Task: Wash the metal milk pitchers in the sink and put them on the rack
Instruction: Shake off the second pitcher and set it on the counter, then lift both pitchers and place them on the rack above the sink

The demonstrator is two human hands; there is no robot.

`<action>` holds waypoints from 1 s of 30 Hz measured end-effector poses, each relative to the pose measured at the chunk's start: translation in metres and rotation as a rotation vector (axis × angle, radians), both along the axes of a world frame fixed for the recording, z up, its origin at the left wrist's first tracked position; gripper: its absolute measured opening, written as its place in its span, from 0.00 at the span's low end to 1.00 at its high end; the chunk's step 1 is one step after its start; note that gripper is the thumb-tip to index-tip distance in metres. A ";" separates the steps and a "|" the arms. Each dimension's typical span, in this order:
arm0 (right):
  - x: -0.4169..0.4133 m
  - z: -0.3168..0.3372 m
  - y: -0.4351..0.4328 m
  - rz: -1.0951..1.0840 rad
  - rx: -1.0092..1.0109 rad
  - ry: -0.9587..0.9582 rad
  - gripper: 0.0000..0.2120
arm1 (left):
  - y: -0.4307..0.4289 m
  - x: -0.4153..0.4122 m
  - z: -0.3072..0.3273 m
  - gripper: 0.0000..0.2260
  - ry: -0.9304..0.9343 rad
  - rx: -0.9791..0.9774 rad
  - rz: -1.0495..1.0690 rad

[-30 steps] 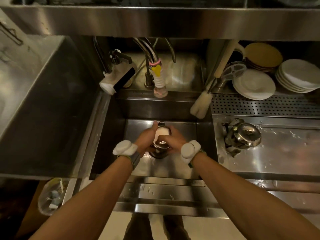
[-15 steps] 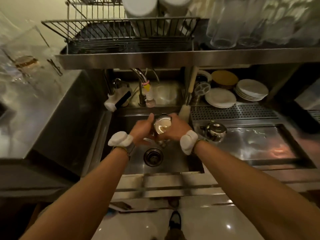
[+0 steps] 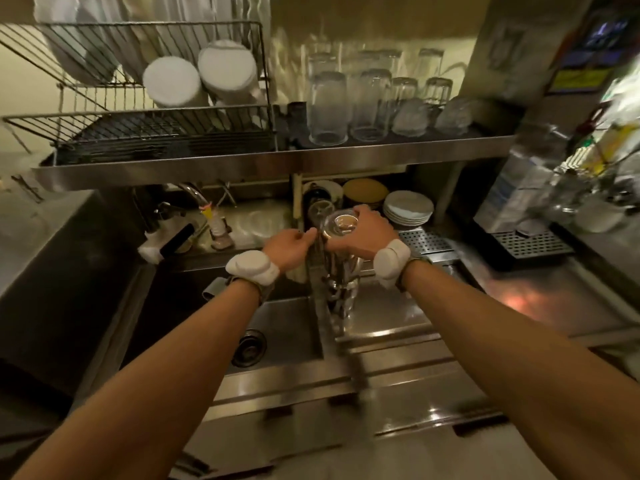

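My right hand (image 3: 369, 232) grips a shiny metal milk pitcher (image 3: 340, 224) by its rim and side, holding it in the air over the sink's right edge. My left hand (image 3: 289, 245) is just left of the pitcher, with loosely curled fingertips reaching its side and no firm hold. Below the held pitcher a second metal pitcher (image 3: 341, 285) stands on the drainboard, blurred and partly hidden. The wire dish rack (image 3: 156, 133) stands on the steel shelf at the upper left, with white cups and plates in it. The sink basin (image 3: 287, 320) lies below my left wrist.
A faucet (image 3: 194, 194) and a white sprayer (image 3: 162, 242) stand behind the sink. Upturned glasses (image 3: 363, 105) line the shelf right of the rack. Stacked plates (image 3: 408, 207) sit under the shelf. A perforated tray (image 3: 426, 241) and wet drainboard (image 3: 485, 306) lie to the right.
The pitcher has been lifted out of the sink and carried up and to the right. My left hand has loosened from it. The view has tilted up, showing the rack and shelf.
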State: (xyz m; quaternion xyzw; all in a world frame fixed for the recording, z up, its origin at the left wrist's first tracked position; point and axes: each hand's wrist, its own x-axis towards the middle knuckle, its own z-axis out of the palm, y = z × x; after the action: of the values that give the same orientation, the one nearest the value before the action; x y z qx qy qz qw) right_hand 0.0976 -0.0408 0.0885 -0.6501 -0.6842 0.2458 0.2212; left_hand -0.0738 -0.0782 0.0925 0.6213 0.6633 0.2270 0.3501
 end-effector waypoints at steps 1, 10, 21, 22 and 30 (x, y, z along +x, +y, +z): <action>0.015 0.002 0.002 -0.012 -0.010 -0.003 0.49 | 0.004 0.013 0.000 0.23 0.037 0.018 -0.001; 0.108 -0.049 0.007 -0.017 -0.164 -0.087 0.46 | 0.011 0.086 -0.056 0.18 0.125 -0.114 0.017; 0.138 -0.106 0.010 0.048 -0.303 -0.236 0.55 | 0.022 0.100 -0.093 0.19 0.252 -0.068 -0.021; 0.143 -0.104 0.014 0.101 -0.272 -0.231 0.55 | 0.027 0.103 -0.093 0.21 0.290 -0.064 -0.048; 0.145 -0.099 0.016 0.297 -0.157 -0.314 0.32 | 0.035 0.112 -0.101 0.17 0.534 -0.086 -0.133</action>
State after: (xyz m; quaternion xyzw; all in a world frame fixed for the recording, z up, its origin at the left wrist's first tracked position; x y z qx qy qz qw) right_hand 0.2429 -0.0248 -0.0101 -0.5878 -0.7771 0.2237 0.0222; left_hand 0.0386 -0.0428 -0.0087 0.6857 0.6989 0.0035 0.2032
